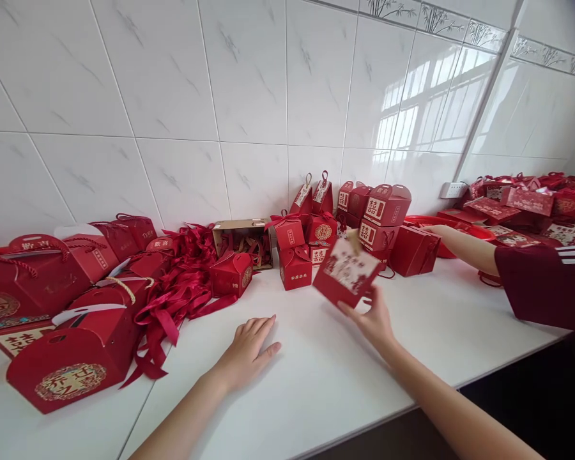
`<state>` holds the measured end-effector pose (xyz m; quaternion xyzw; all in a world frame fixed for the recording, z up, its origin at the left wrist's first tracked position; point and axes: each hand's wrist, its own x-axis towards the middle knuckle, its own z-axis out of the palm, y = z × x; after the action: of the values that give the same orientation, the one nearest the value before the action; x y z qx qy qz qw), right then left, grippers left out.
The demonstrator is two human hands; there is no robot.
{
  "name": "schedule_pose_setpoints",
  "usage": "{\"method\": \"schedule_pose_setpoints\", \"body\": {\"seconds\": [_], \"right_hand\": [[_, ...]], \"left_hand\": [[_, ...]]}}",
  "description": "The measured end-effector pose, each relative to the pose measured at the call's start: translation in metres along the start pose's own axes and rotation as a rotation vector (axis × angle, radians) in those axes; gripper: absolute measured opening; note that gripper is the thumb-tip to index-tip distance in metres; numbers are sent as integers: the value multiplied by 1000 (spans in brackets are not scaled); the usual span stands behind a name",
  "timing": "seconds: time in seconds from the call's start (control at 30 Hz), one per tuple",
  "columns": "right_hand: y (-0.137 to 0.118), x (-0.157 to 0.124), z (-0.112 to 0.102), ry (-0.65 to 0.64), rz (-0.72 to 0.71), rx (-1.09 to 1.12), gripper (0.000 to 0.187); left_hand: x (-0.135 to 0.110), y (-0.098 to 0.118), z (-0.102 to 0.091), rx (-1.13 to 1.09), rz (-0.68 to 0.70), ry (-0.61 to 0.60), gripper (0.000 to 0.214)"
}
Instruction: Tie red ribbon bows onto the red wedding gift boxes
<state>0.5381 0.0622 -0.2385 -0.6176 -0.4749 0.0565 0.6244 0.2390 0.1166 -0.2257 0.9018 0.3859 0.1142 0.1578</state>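
Right of centre, above the white table (pixel 311 370), there's the red box (pixel 347 275), tilted over to one side, its pale printed panel turned to the camera. The right hand (pixel 368 313) has it: fingers closed on the lower right part, thumb along the bottom edge. Holding it down there leaves the panel almost wholly uncovered, and the tilt probably comes from that one-handed, low grip. Whether the box is quite clear of the tabletop is hard to say.

Over to the left hand (pixel 252 351), and it's palm down on the table, fingers stretched out, thumb apart, nothing in its grasp; perhaps simply parked there for support.

Just behind the red box, small boxes (pixel 296 268) are piled up, and beside them stacked boxes (pixel 383 214) stand against the wall (pixel 253 76), likely to save room and leave the front free. Left of those, an open carton (pixel 242 225) holds strips, probably to keep them together, while loose ribbons (pixel 179 284) spill across the table next to big boxes (pixel 71 358) with handles.

And out on the right, another person's arm (pixel 464 246), in a maroon sleeve (pixel 541 284), reaches to a red basin (pixel 483 231); those fingers are hidden, so no telling what they hold. Beyond lies a red heap (pixel 546 207).
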Motion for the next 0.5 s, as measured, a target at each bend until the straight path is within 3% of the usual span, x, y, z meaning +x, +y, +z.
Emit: {"method": "schedule_pose_setpoints", "body": {"seconds": [0.1,0.17,0.33,0.5], "right_hand": [[7,43,-4,287,90,106,74],[8,73,0,382,106,137,81],[10,130,29,454,123,189,86],[25,152,60,449,181,221,85]], "left_hand": [[-1,-1,2,-21,-3,15,58],[-1,-2,2,-34,-13,27,58],[-1,-6,6,-61,-48,67,57],[1,-18,15,-69,-19,98,58]]}}
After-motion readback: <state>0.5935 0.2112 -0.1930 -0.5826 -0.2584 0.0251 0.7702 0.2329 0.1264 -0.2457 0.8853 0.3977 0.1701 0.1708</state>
